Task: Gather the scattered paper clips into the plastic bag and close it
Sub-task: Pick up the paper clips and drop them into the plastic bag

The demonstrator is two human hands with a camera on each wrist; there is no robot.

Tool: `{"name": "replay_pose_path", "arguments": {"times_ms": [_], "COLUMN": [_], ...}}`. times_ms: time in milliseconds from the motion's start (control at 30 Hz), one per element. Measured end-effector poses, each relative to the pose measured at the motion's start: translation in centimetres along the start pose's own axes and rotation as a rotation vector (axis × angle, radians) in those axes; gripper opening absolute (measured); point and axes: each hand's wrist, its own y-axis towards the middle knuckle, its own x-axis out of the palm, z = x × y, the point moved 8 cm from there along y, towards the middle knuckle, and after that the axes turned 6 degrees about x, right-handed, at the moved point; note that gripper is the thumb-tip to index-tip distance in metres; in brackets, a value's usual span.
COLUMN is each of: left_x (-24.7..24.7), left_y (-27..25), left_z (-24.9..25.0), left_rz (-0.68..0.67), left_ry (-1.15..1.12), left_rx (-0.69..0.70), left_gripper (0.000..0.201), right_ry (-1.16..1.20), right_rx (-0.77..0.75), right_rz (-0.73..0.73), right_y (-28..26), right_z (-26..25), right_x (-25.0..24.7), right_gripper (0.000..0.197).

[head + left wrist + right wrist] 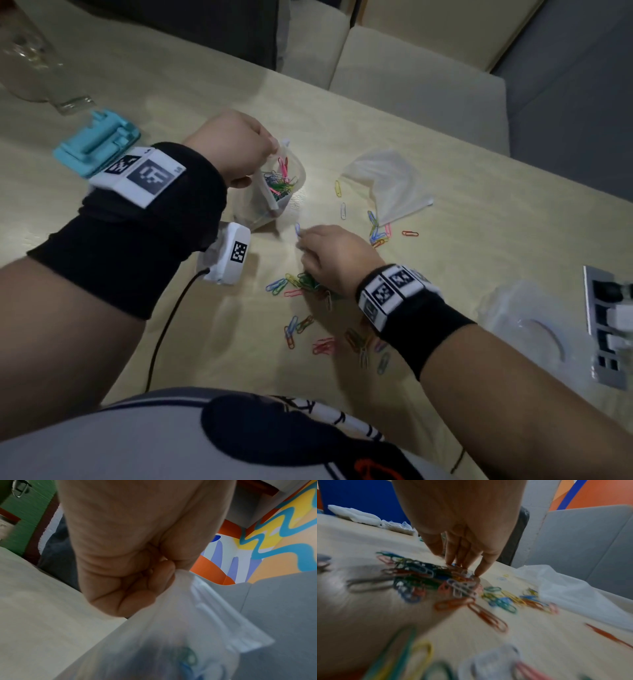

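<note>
The plastic bag [274, 192] stands near the middle of the desk [479, 240], its mouth open upward, and many coloured clips already lie inside it. The left hand [236, 150] pinches the top edge of the bag between curled fingers [137, 588] and thumb — the left wrist view shows the zip strip of the bag coming out of this pinch.

The paper clips [301, 284] are scattered on the desk toward the near edge, in a dense heap and in looser groups around it. The right hand [335, 260] is over this heap, just beside the bag. In the right wrist view its fingers [462, 553] point down, close together, with the tips touching the clips; the head view shows a blue clip at the fingertips, but I cannot tell if the hand really grips anything.

More clips [376, 233] lie toward the far edge, next to a second, crumpled plastic bag [390, 185]. A turquoise holder [99, 140] is at the left side — and a white device [229, 253] with a cable lies under the left wrist. A metal socket panel [609, 325] sits at the right edge.
</note>
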Motion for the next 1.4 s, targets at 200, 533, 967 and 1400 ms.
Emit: {"name": "replay_pose_path", "arguments": {"times_ms": [200, 533, 967, 1400], "left_x": [1.5, 4.4, 8.5, 10.6], "left_y": [-0.4, -1.4, -3.0, -4.5], "left_z": [0.5, 0.7, 2.5, 3.3], "left_rz": [-0.033, -0.083, -0.108, -0.144], "left_ry": [0.010, 0.045, 0.093, 0.118], "left_rx": [0.019, 0.085, 0.220, 0.286], "left_gripper": [0.024, 0.020, 0.016, 0.016], "right_ry": [0.074, 0.078, 0.323, 0.271], "right_rx": [0.106, 0.254, 0.662, 0.364], "right_rz": [0.080, -0.169, 0.384, -0.061], "right_y": [-1.4, 2.7, -6.5, -5.6], "right_z": [3.4, 5.8, 12.0, 6.7], "right_x": [-2.5, 0.9, -4.0, -0.4], "right_gripper": [0.027, 0.064, 0.033, 0.050]}}
